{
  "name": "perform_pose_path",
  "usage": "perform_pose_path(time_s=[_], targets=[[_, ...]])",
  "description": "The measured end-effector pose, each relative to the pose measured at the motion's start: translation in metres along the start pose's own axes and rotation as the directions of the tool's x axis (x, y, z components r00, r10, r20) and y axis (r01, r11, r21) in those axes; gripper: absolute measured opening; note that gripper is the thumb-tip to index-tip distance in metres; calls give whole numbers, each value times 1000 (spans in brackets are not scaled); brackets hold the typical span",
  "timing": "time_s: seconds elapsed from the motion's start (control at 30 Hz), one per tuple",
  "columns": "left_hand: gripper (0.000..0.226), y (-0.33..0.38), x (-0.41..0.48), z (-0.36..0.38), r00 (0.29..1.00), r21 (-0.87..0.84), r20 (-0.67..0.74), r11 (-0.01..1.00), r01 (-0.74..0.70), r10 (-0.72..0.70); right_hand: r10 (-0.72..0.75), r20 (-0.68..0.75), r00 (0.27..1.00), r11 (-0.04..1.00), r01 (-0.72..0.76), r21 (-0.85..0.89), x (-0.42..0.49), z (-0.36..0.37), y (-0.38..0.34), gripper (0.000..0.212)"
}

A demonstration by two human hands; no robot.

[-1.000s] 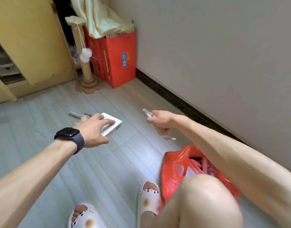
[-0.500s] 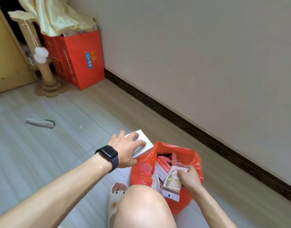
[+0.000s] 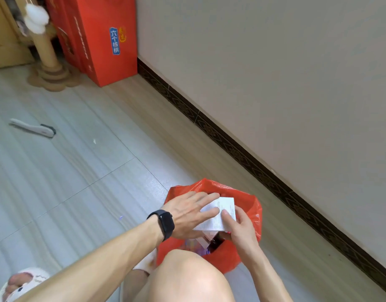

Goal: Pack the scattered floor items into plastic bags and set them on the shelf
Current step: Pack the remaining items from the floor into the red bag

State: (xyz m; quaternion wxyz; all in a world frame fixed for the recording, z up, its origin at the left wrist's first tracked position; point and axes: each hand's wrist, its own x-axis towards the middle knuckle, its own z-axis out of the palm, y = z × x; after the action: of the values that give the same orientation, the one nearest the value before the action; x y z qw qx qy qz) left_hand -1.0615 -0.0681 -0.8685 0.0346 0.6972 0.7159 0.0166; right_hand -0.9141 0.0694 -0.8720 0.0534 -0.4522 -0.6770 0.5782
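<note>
White box (image 3: 222,211) is at lower centre of the frame, right over the mouth of the red plastic bag (image 3: 252,212), not yet inside. My left hand (image 3: 187,214) lies on its top, fingers flat and fairly straight. The thumb is hidden, so I can't tell if it clamps from below. My right hand (image 3: 240,229) pinches the box's near right edge, thumb on top, fingers under. The bag sits on the floor (image 3: 78,182) between my knee (image 3: 187,277) and the wall (image 3: 275,83), with packets (image 3: 198,245) in it.

My read:
- Tilt the box edge-on and slide it down beside the packets, not flat on top.
- Right hand guides, left pushes.
- Keep the rim spread, or the thin film will likely snag a corner.
- Let go only once it's seated.

Brush (image 3: 33,128) lies well apart at upper left of the frame, probably next. Shelf not in view.
</note>
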Motion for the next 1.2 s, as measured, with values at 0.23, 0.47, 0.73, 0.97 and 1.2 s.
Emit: perform_pose_path(time_s=[0.23,0.47,0.73,0.97,1.2], targets=[[38,2,0,64,934,42,351,996,-84,65,56,-28,998,868,-63,-493,21,-27,24,45],[59,-35,-3,73,875,367,436,929,43,-213,-36,121,992,618,117,-778,54,-3,8,55],[59,-92,-34,36,898,170,250,929,328,-363,-116,370,922,529,373,-762,42,30,-34,44],[55,-179,-102,11,732,167,181,754,635,-657,-392,523,757,445,653,-612,45,128,-91,34],[59,-219,-227,92,412,135,433,509,850,-802,-118,733,670,271,731,-626,106,277,-62,54]])
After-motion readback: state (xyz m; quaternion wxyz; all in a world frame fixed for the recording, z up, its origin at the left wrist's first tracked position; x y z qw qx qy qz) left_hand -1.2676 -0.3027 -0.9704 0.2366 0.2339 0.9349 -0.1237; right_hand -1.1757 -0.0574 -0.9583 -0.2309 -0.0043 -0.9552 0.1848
